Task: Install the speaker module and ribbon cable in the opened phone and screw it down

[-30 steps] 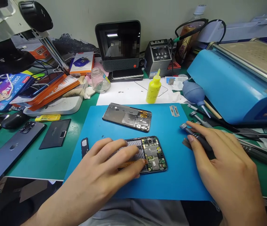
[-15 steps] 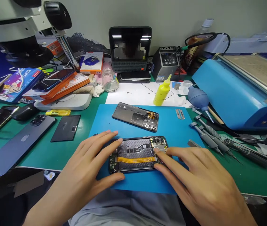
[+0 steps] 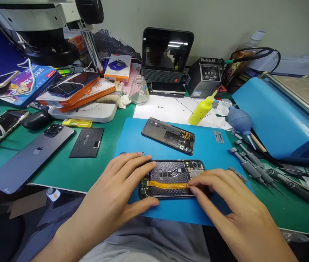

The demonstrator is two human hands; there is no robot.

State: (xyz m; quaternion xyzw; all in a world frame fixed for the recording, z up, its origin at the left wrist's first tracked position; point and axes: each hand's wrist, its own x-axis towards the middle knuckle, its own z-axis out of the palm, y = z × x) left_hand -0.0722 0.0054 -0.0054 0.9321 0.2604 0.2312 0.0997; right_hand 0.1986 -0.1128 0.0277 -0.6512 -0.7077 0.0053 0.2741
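1. On the blue mat [image 3: 206, 145], near its front edge, lies an opened phone [image 3: 171, 178], its insides up, an orange ribbon [image 3: 168, 185] running along its length.
2. Left hand [image 3: 116, 196] steadies the phone's left end: fingers spread apart, thumb at the near edge, fingertips [image 3: 147, 165] over the far edge, gripping nothing else.
3. Right hand [image 3: 225, 203] rests on the phone's right end, fingers loosely apart, one fingertip [image 3: 192, 190] pressing where the ribbon ends.
4. Behind the phone, on the same mat, a back cover [image 3: 168, 135] lies inside up.
5. Containers: a clear glass jar [image 3: 139, 91] stands on the surface further back, its contents not discernible; a yellow squeeze bottle [image 3: 202, 109] stands tilted on white paper [image 3: 168, 109], its fill hidden by the opaque wall.
6. Right of the mat lie screwdrivers [image 3: 249, 163], tips pointing right, near a blue blower [image 3: 239, 122].
7. Cut off: the microscope [image 3: 34, 25] at top left, the blue machine [image 3: 280, 116] at right.
8. Hidden: the phone's right end under the right fingers; its circuit board partly covered.
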